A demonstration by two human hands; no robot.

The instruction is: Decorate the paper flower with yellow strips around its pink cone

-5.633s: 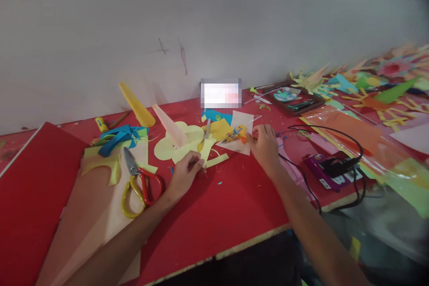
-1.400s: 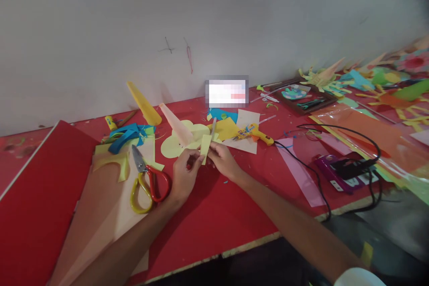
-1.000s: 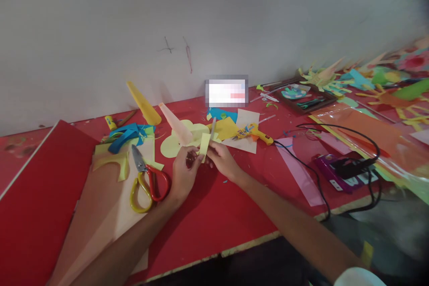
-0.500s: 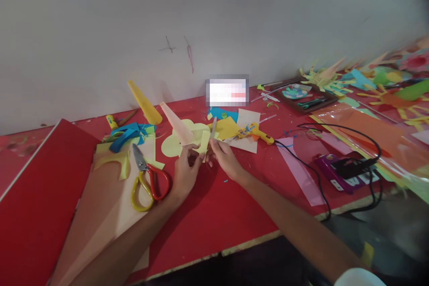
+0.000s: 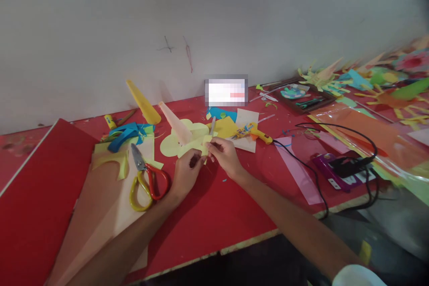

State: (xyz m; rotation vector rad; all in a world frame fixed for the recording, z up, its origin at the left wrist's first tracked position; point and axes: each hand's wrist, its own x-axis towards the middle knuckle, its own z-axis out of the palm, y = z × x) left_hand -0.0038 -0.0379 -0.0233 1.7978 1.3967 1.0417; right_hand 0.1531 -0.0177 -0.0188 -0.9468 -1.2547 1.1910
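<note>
Between my two hands is a small pale-yellow strip of paper. My left hand pinches its lower end between thumb and finger. My right hand has its thumb and fingertips closed on the strip's right side. Just behind them lies a pale-yellow flower-shaped paper, with a pale pink paper cone lying slanted over it. A pair of scissors with one red and one yellow handle rests left of my left hand, blades pointing away.
A yellow glue gun lies right of my hands, its black cord running to a purple box. A yellow paper cone and blue paper scraps sit at the back left. A dark tray stands back right, before the white wall.
My right hand's fingers have shifted left onto the paper strip, which now shows shorter above the fingers. My left hand keeps its pinch, and the view has shifted very slightly.
</note>
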